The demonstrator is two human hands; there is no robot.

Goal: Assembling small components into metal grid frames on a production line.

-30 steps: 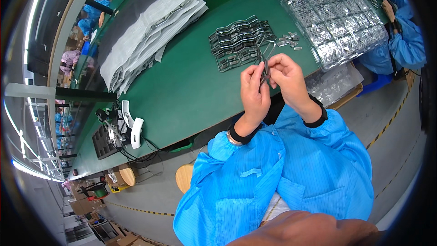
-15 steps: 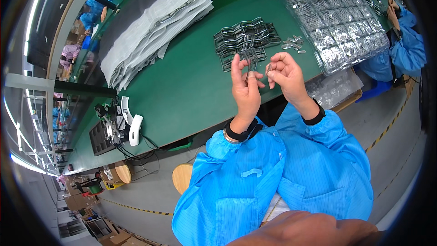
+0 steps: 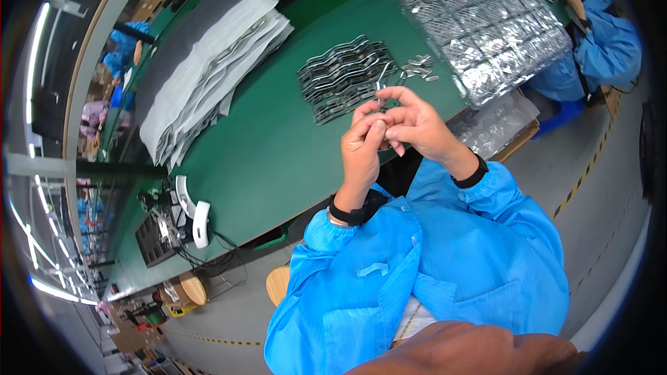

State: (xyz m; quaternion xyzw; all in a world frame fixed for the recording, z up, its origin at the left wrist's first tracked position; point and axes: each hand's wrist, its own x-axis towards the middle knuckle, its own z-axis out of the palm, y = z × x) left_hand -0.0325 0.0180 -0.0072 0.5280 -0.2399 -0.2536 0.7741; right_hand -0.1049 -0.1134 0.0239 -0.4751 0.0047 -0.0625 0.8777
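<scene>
Two bare hands are meeting above the near edge of a green table [image 3: 278, 160], fingertips pressed together. Left hand [image 3: 363, 149]: fingers curling closed, pinching a small metal part [image 3: 381, 97] that is only partly showing above the fingertips. Right hand [image 3: 415, 125]: fingers bending in against the left hand's fingertips, closing on the same small part; which hand is bearing it cannot be told. Both wrists are wearing black bands, and blue sleeves are covering the forearms.

Lying on the table just beyond the hands: a pile of dark metal clips [image 3: 344, 78], fanned in overlapping rows. Just beside that pile, to its right: a few loose small metal pieces [image 3: 418, 66], scattered. Further right, well apart from the hands: a large clear blister tray [image 3: 479, 21] with many shiny pockets, reaching toward the table's far edge. To the left: a stack of grey-white sheets [image 3: 208, 76], lying slanted.

Sitting at the table's near left end: a small white device [image 3: 198, 219] with cables trailing beside it.

Working at the upper right: another person in a blue coat [image 3: 604, 45], hands resting near the tray's far corner
</scene>
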